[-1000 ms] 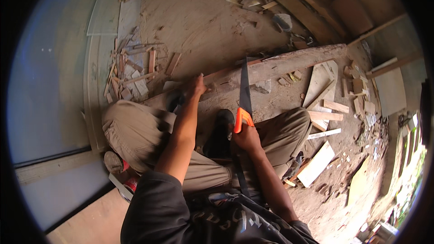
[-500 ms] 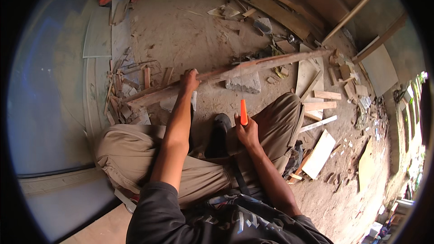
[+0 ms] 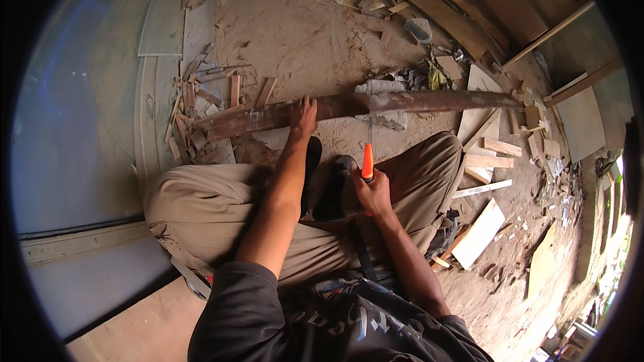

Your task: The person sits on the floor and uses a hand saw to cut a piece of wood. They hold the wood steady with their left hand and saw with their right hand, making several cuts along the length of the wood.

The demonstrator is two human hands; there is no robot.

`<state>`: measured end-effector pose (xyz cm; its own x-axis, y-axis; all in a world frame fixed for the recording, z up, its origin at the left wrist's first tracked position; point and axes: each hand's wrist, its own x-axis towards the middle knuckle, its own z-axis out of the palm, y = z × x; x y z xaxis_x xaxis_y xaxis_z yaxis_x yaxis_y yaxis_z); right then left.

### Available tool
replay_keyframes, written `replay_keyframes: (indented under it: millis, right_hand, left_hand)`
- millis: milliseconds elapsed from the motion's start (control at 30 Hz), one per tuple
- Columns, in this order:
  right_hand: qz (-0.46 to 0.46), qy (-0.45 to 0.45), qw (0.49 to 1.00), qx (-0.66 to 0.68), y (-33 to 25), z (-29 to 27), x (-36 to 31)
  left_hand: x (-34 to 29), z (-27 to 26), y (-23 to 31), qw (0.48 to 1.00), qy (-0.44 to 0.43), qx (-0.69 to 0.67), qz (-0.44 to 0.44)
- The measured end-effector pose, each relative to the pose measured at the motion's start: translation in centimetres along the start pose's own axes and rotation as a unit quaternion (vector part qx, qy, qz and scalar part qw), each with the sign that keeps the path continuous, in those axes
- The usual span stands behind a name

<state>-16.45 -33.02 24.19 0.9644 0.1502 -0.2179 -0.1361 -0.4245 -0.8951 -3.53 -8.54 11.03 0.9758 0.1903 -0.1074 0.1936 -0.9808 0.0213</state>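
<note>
A long, weathered brown wooden beam (image 3: 436,100) lies crosswise beyond my feet. My left hand (image 3: 304,119) grips it left of its middle, with the fingers over the far edge. In my right hand (image 3: 373,194), closed around the handle, is a handsaw (image 3: 367,159) with an orange and black grip. Its thin blade points away from me and reaches the beam, seen nearly edge-on. A rough concrete block (image 3: 390,121) shows beneath the beam, close to the blade.
Wood offcuts (image 3: 493,154) lie on the dirt floor to the right, beside a pale board (image 3: 477,233). More scraps (image 3: 201,97) are heaped at the beam's left end. A bluish panel (image 3: 80,127) borders the left side. Planks (image 3: 449,17) lean at the far right.
The beam has turned, showing a broader face and lying more level. The saw's blade now reaches the beam. My left hand keeps its hold, and the whole view has shifted slightly.
</note>
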Motion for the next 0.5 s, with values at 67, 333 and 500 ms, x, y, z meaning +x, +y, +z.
replay_keyframes:
  millis: [67,333,500]
  right_hand:
    - [0.018,0.013,0.999,0.024,0.9,-0.2,0.4]
    - [0.047,0.020,0.998,0.020,2.3,-1.4,1.2]
    - [0.032,0.004,0.999,-0.015,1.5,-1.4,1.3]
  left_hand:
    - [-1.6,1.3,-0.1,0.997,-0.035,0.060,0.013]
    - [-3.0,4.1,0.6,0.995,-0.069,0.072,-0.012]
    - [-3.2,4.5,0.3,0.994,-0.098,-0.034,-0.030]
